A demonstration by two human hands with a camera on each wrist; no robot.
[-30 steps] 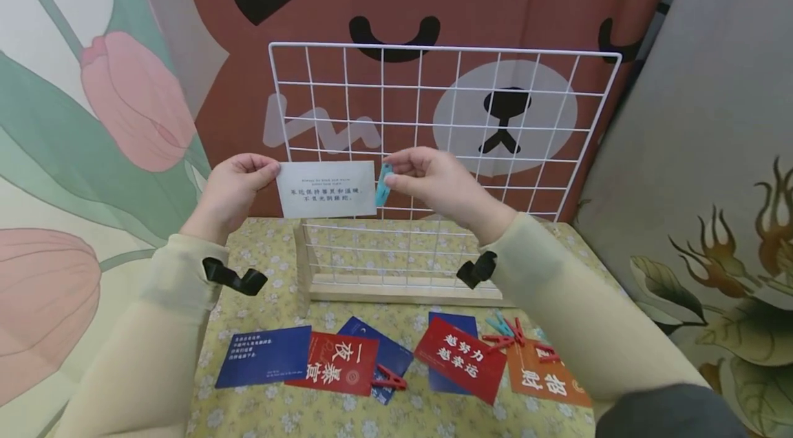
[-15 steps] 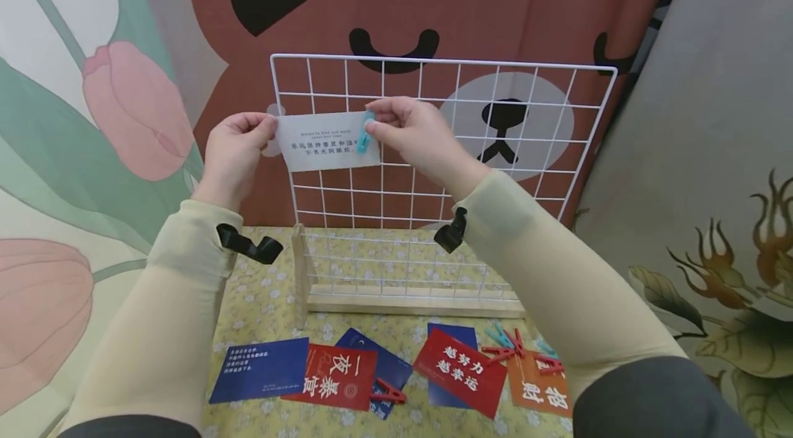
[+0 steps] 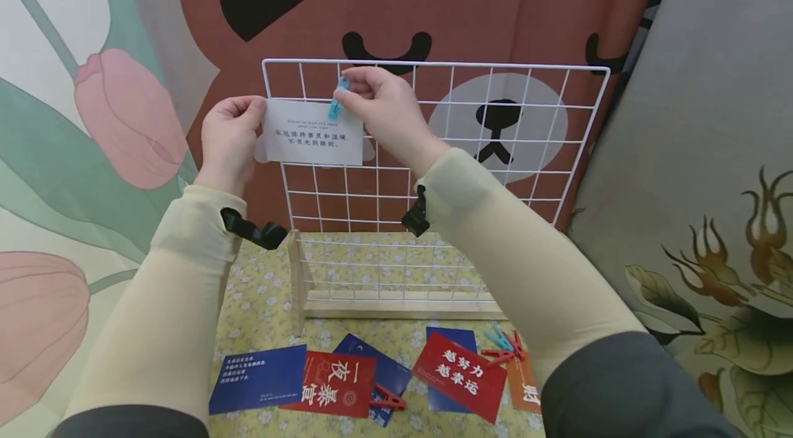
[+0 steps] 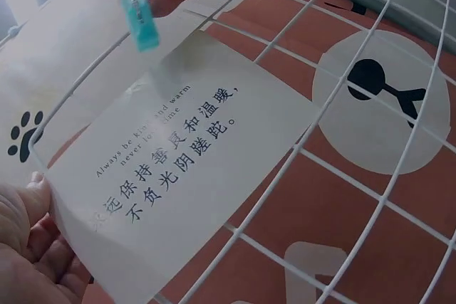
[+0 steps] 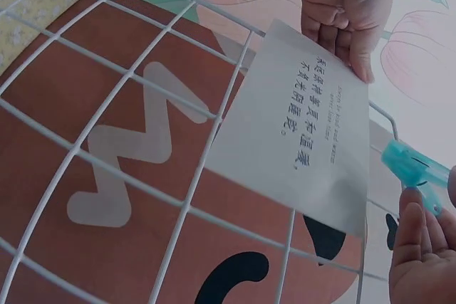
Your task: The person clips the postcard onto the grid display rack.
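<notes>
A white card (image 3: pixel 312 149) with printed lines of text lies against the front of the white wire grid (image 3: pixel 471 121), near its upper left. My left hand (image 3: pixel 230 138) pinches the card's left edge between thumb and fingers. In my right hand (image 3: pixel 390 111) is a turquoise clothespin (image 3: pixel 337 99), pinched by its handle end and pointing down in front of the card's top edge. The right wrist view shows the clothespin's tip (image 5: pixel 405 164) apart from the card (image 5: pixel 299 133), off its upper edge.
The grid stands in a wooden base (image 3: pixel 396 306) on a yellow floral cloth (image 3: pixel 254 300). In front lie a blue card (image 3: pixel 257 379), red cards (image 3: pixel 461 374), an orange card (image 3: pixel 523 383) and a red clothespin (image 3: pixel 388 398). More clothespins (image 3: pixel 504 345) lie at the right.
Both hands have risen, bringing the card from in front of the grid's lower part up to its upper left. The clothespin has moved left and up, from beside the card to its top edge.
</notes>
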